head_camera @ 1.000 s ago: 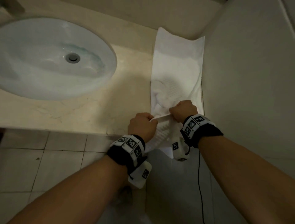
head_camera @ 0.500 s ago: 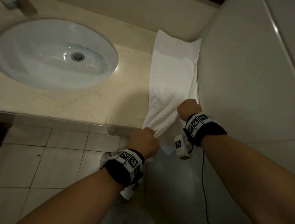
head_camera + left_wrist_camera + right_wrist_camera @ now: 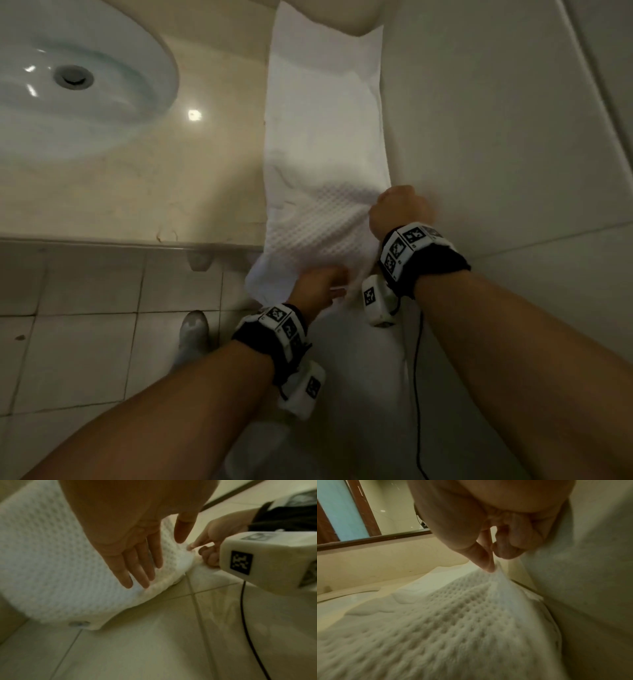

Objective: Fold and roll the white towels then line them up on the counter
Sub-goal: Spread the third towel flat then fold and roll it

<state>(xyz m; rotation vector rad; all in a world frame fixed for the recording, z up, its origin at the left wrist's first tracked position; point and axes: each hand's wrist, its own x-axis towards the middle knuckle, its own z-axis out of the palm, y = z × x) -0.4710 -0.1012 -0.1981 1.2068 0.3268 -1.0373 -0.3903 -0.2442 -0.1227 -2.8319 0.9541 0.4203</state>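
Note:
A white waffle-weave towel (image 3: 322,154) lies lengthwise on the beige counter (image 3: 191,178) against the right wall. Its near end hangs over the counter's front edge. My left hand (image 3: 318,287) is at that hanging end. In the left wrist view its fingers (image 3: 137,568) are straight and lie flat against the towel (image 3: 51,561). My right hand (image 3: 400,209) is at the towel's right edge by the wall. Its thumb and forefinger (image 3: 488,562) pinch a peak of the cloth (image 3: 453,628), and the other fingers are curled.
An oval white sink (image 3: 85,85) is set into the counter at the left. A tiled wall (image 3: 496,137) runs close along the towel's right side. Below the counter edge are floor tiles (image 3: 68,342), a foot (image 3: 193,334) and a black cable (image 3: 416,394).
Both hands gripped the bunched near end a second ago. The towel has since been pulled out flat. My left hand has let go and lies flat on it, while the right hand still pinches the edge.

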